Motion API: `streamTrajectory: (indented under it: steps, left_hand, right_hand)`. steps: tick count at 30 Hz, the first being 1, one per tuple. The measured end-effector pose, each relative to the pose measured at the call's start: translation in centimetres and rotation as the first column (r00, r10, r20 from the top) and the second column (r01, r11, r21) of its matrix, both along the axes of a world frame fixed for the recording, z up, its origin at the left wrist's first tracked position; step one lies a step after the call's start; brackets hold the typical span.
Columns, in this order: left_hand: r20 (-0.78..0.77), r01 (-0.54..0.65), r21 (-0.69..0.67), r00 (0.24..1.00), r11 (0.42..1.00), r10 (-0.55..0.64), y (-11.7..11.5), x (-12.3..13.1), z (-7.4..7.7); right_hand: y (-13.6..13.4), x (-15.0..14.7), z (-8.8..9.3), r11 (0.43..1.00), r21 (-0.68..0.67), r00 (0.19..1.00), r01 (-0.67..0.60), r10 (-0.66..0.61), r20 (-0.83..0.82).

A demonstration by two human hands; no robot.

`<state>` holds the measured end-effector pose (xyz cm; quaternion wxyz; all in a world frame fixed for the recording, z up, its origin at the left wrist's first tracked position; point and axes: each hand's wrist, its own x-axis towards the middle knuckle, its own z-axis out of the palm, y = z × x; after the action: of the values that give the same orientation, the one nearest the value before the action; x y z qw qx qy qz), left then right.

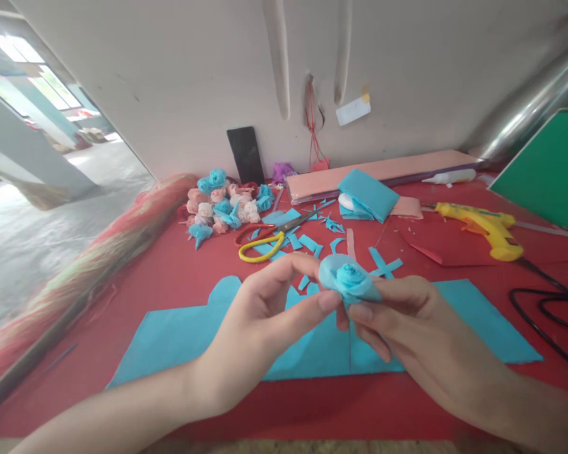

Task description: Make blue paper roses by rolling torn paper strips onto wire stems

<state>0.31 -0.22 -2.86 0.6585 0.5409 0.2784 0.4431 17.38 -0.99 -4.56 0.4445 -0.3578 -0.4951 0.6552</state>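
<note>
A blue crepe-paper rose (350, 277) is held up between both hands, its rolled centre facing up and a wider petal curling out at its left. My left hand (265, 321) pinches the petal side, thumb in front and index finger behind. On the other side, my right hand (411, 321) grips the flower's base between thumb and fingers. A thin stem seems to hang below it. Under the hands lies a wide sheet of blue crepe paper (170, 340), with rounded cut pieces near its upper edge.
Scissors (260, 246) with red and yellow handles lie among blue paper scraps (307, 243). Finished paper flowers (222, 205) are heaped at back left, by a leaning black phone (246, 154). A yellow glue gun (487, 227) with a black cord rests at right. Folded blue paper (369, 192) lies behind.
</note>
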Motion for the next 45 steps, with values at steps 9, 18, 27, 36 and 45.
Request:
streamTrajectory:
  steps: [9,18,27,36,45]
  left_hand:
    - [0.02,0.006,-0.056,1.0,0.998,-0.005,0.1,-0.1,0.2]
    - [0.014,-0.035,-0.178,0.999,0.983,0.038,-0.2,0.1,0.5]
    - [-0.051,-0.083,0.004,0.995,0.997,0.083,0.0,0.4,-0.2]
    - [-0.023,-0.09,0.032,0.996,0.995,0.091,0.0,0.4,-1.2]
    - [-0.123,-0.087,0.178,0.986,0.98,0.11,-0.1,0.3,-1.0]
  right_hand:
    - [-0.4,0.1,-0.2,0.996,0.054,0.996,0.071,-0.074,0.047]
    - [-0.2,-0.2,0.7,0.932,0.309,0.953,0.187,-0.249,0.174]
    - [-0.3,-0.4,0.7,0.888,0.424,0.912,0.181,-0.312,0.266]
    - [-0.7,-0.5,0.3,0.757,0.637,0.848,0.145,-0.426,0.314]
    - [-0.9,0.1,0.6,0.411,0.911,0.686,-0.011,-0.66,0.306]
